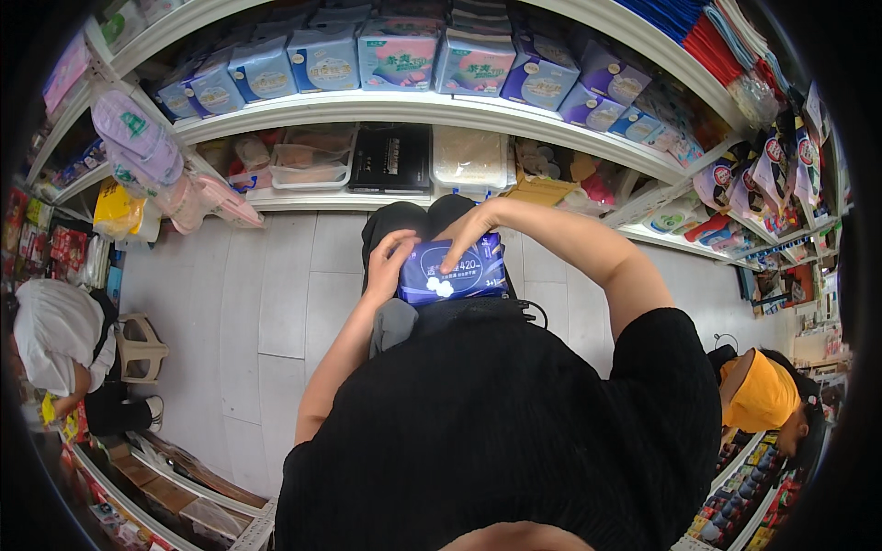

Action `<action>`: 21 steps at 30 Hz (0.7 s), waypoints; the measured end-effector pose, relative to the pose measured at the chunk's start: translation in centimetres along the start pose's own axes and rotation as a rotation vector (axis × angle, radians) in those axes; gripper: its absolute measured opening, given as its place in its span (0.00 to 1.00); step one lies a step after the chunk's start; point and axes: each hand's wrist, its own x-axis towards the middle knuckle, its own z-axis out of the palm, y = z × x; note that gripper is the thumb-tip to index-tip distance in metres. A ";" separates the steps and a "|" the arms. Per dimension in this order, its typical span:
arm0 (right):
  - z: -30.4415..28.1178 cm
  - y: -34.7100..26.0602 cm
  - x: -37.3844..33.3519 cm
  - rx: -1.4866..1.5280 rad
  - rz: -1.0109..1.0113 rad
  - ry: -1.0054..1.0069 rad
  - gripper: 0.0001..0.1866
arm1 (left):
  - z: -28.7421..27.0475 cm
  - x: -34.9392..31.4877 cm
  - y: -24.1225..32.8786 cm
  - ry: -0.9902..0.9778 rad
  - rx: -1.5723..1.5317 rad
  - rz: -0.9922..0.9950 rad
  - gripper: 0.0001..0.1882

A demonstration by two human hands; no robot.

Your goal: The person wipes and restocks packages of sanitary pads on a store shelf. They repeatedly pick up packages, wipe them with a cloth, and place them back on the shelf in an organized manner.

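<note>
A purple-blue pack of sanitary pads [476,275] lies on my lap with its printed face up. My left hand [393,262] grips its left edge, fingers bent over the upper left corner. From above, my right hand [470,231] reaches across the pack's far edge, one finger laid down over the printed face and the others toward the far side, partly hidden. A grey cloth-like piece [395,323] sits beside my left wrist, and a black cord [544,314] loops out to the right of my lap.
Ahead runs a white shelf [395,107] bearing blue, purple and pink packs. Below it stand clear plastic bins [312,161] and a black box [390,158]. A person in white [60,321] is by a beige stool [141,347] at left; another in yellow [761,393] is at right.
</note>
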 end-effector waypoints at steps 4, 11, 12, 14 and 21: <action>0.6 0.2 -0.2 0.164 -0.038 -0.031 0.49 | -0.2 0.0 -0.3 0.041 0.012 0.045 0.16; 0.2 -3.8 -10.0 -0.216 -0.095 0.515 0.56 | -0.3 0.4 -2.0 0.181 -0.187 -0.062 0.20; -0.6 -4.0 -12.6 -0.363 -0.147 0.661 0.57 | -0.3 0.5 -2.2 0.164 -0.150 -0.063 0.19; -0.7 -9.4 -20.4 -0.601 -0.161 1.007 0.59 | -0.5 0.5 -2.2 0.133 -0.111 -0.033 0.14; -6.6 -24.1 -32.8 -0.689 -0.815 1.975 0.52 | -0.7 0.4 -2.8 0.114 -0.130 -0.021 0.10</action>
